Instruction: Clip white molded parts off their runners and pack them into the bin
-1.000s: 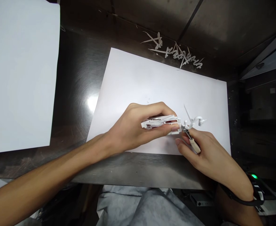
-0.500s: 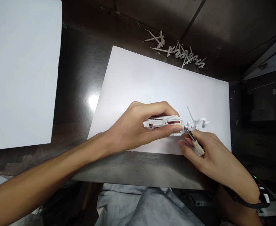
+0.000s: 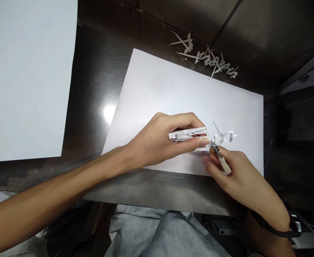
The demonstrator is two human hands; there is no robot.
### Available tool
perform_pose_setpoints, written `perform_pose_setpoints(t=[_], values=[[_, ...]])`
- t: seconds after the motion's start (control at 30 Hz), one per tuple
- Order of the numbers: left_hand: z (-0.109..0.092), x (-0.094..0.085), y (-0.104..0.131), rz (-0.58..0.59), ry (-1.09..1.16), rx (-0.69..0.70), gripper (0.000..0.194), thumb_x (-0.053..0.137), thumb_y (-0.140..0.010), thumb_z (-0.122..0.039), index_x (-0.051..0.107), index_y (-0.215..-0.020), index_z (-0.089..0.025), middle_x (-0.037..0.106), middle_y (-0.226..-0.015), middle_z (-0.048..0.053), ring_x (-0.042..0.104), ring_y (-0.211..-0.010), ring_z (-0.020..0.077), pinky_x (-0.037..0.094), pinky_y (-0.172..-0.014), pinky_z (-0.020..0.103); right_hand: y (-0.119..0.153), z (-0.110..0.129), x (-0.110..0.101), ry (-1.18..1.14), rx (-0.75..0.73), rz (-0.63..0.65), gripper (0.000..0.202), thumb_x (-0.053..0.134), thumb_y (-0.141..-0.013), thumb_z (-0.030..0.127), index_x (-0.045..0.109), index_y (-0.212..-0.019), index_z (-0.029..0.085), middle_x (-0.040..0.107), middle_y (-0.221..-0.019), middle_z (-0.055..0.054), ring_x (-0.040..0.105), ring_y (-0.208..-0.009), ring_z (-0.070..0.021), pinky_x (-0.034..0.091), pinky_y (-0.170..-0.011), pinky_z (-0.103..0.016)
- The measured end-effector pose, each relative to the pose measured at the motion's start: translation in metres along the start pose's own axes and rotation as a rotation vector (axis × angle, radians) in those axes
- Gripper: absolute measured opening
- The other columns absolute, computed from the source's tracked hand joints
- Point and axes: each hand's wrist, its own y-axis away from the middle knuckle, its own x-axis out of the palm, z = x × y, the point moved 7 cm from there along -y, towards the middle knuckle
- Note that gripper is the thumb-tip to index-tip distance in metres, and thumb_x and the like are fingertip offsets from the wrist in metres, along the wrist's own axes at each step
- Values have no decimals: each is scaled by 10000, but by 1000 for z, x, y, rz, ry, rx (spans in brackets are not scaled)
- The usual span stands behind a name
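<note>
**Inspector A:** Head view. At centre frame we record the left hand closed around a white plastic part, fingers over its top edge and thumb beneath. The part lies roughly level, just above the lower edge of the white sheet that fills the middle of the frame.

**Inspector B:** Agreed. To the right of centre we note the right hand clasped on a small cutter with a tan handle. Its dark metal tip sits against the right end of the plastic part. We cannot tell whether the blades are closed on the plastic.

**Inspector A:** Just right of the tip we see a thin curved white sprue piece, apparently attached to the held part; the junction is too small for us to confirm.

**Inspector B:** In the upper middle of the frame we log a pile of white offcuts on the dark metal table, just beyond the sheet's far edge, well apart from both hands.

**Inspector A:** A second white sheet occupies the upper left of the frame. At the lower right we note a dark wristband on the right wrist. Grey cloth shows at bottom centre, below the table edge.
</note>
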Motion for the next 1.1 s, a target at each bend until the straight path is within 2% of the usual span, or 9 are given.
perform_pose_setpoints(t=[0.37,0.47,0.53,0.6,0.7,0.8,0.9,1.0,1.1], values=[[3,-3,-2,-19,11,17,168,853,-984,-351,788,-1028,-201,795,-903,-12,690,-740,110,487,-656,212,0,-3,-2,48,36,-84,293,530,-1135,400,612,-914,226,442,-661,62,339,-600,-146,309,-589,-321],[4,-5,-4,-22,23,13,176,862,-976,-346,787,-1034,-198,791,-902,-13,693,-759,113,491,-673,209,1,-3,-5,54,49,-118,343,539,-1139,422,585,-863,223,360,-628,68,263,-582,-144,272,-563,-328],[6,-5,-4,-16,38,-11,174,869,-969,-340,787,-1036,-202,788,-915,-13,696,-790,119,495,-702,208,1,-5,-8,27,78,-130,415,562,-1145,487,530,-826,222,364,-639,63,284,-587,-140,270,-565,-327],[9,-3,-5,-15,75,-62,179,871,-966,-334,782,-1051,-204,781,-953,-11,691,-830,122,495,-731,205,0,-7,-11,-52,95,-151,464,588,-1146,555,500,-837,221,421,-689,53,359,-624,-138,303,-594,-316],[19,5,-4,-12,196,-186,213,849,-981,-375,748,-1029,-194,729,-930,-8,657,-824,132,498,-739,217,-5,-3,-11,-297,35,-167,411,576,-1168,565,555,-939,224,513,-803,36,455,-717,-147,374,-673,-296],[27,20,0,61,345,-292,270,797,-1014,-444,708,-961,-194,664,-875,-4,624,-801,148,503,-734,244,-11,3,-5,-503,-28,-145,342,592,-1174,524,599,-1015,222,512,-846,30,460,-754,-150,397,-711,-288],[31,34,6,138,453,-381,284,797,-1009,-461,708,-941,-200,647,-870,0,596,-807,155,499,-745,258,-16,5,-3,-562,-53,-170,302,627,-1170,461,616,-998,213,511,-851,30,459,-762,-143,386,-719,-285],[34,41,12,142,619,-509,267,813,-1002,-459,756,-1017,-198,705,-934,11,637,-850,146,522,-807,248,-17,2,-5,-619,-60,-200,293,646,-1166,434,629,-976,211,527,-849,29,472,-770,-141,377,-727,-289],[34,46,17,119,911,-661,402,685,-1068,-554,799,-1140,-175,792,-1103,89,729,-954,180,577,-898,280,-17,-10,-10,-741,-43,-232,299,675,-1148,447,620,-967,216,518,-847,22,483,-800,-156,384,-756,-298]])
